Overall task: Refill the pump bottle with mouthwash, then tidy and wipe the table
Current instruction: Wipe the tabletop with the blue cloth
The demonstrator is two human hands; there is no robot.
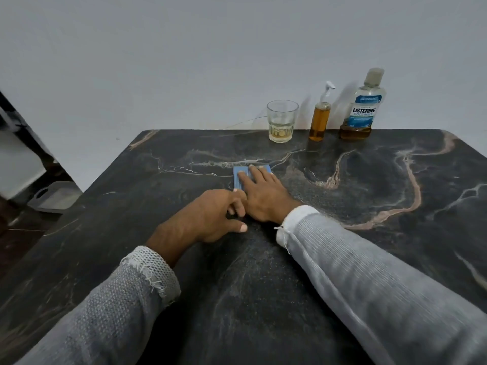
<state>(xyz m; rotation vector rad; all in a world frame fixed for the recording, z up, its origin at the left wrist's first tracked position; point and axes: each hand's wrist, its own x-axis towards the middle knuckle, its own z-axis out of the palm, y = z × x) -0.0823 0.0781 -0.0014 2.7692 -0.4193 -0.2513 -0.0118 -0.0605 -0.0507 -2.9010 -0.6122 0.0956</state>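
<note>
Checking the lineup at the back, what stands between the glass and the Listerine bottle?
In the head view, the pump bottle stands between the glass and the Listerine bottle.

Setting: domestic room, likely a home. Evidence: dark marble-patterned tabletop set against a plain pale wall; 1 drinking glass, 1 pump bottle of amber liquid and 1 Listerine mouthwash bottle at the far edge; dark floor with a grey plastic bin at left.
</note>
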